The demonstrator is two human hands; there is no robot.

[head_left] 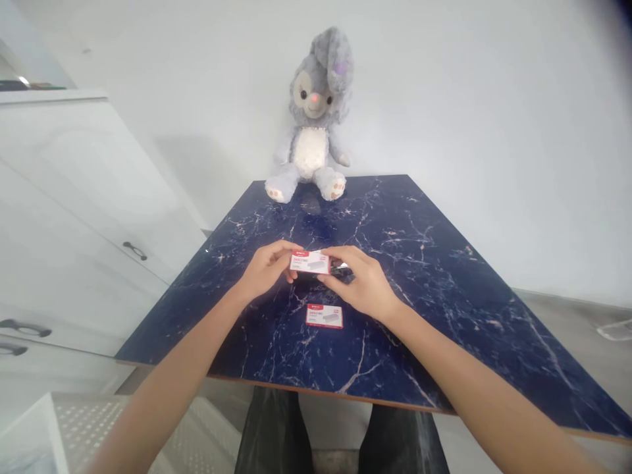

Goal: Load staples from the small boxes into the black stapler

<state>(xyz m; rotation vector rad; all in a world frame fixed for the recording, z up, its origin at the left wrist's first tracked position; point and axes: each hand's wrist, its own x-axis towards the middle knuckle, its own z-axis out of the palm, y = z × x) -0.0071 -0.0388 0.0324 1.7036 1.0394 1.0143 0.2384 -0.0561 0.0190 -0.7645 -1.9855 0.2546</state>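
Note:
Between my two hands is a small red-and-white staple box (310, 262), with a grey strip of staples printed on its face. My left hand (269, 268) grips its left end, thumb in front and fingers behind. At the right end, my right hand (363, 280) pinches the box by its upper and lower edges. Something small, shiny and partly white shows behind the right fingers, too hidden to name. A second staple box (324, 316), alike in print, lies flat on the table just below my hands.
The dark blue marbled table (395, 355) narrows away from me toward the wall. A grey plush rabbit (311, 145) sits at its far edge. White cabinets (74, 217) with dark handles stand on the left, and a white perforated basket (83, 421) is below at left.

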